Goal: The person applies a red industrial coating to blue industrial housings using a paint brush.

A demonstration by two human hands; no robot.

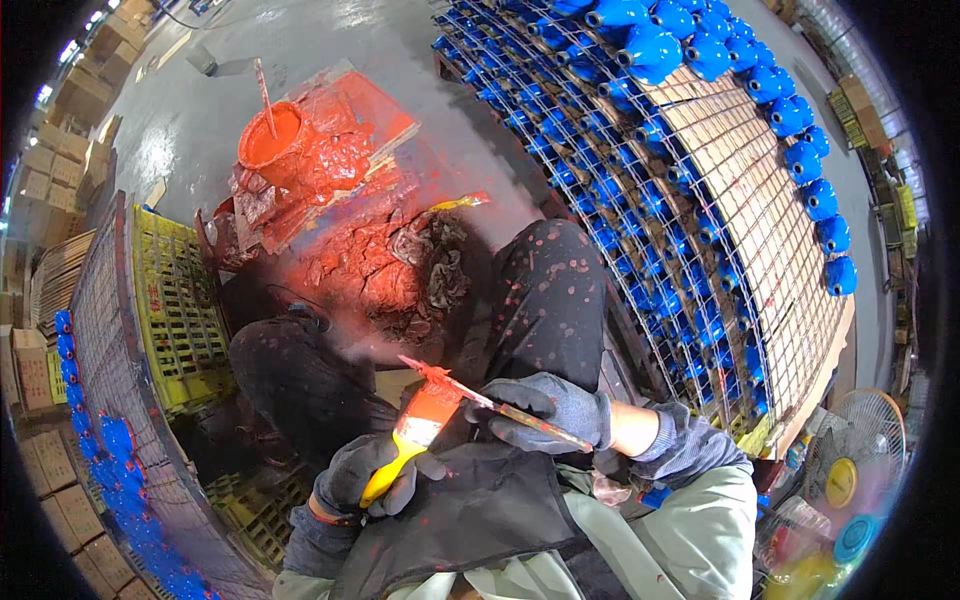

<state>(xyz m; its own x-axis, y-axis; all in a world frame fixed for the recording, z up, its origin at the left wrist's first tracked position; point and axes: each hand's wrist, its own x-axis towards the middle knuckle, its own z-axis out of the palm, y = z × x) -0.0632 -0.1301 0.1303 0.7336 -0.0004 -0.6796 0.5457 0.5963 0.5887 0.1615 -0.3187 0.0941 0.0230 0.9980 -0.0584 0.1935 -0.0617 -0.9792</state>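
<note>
My left hand [352,474], in a dark grey glove, is closed round the yellow handle of a flat paintbrush [412,432]. Its bristle end, thick with red paint, points up and away from me. In my right hand [540,402], gloved too, is a thin paint-stained stick [545,427]. The stick slants across the brush tip, and its far end carries a lump of red paint. Brush and stick appear to touch at the bristles. Both hands are over my lap, in front of a dark apron [455,520] spotted with red.
Ahead on the left, a red-coated bucket [243,152] holds red paint and an upright stick [264,92]. Paint-soaked rags [380,265] lie between my knees. Wire racks of blue-painted metal parts [650,55] rise at right. Yellow crates [180,300] stand left; a fan [850,450] is lower right.
</note>
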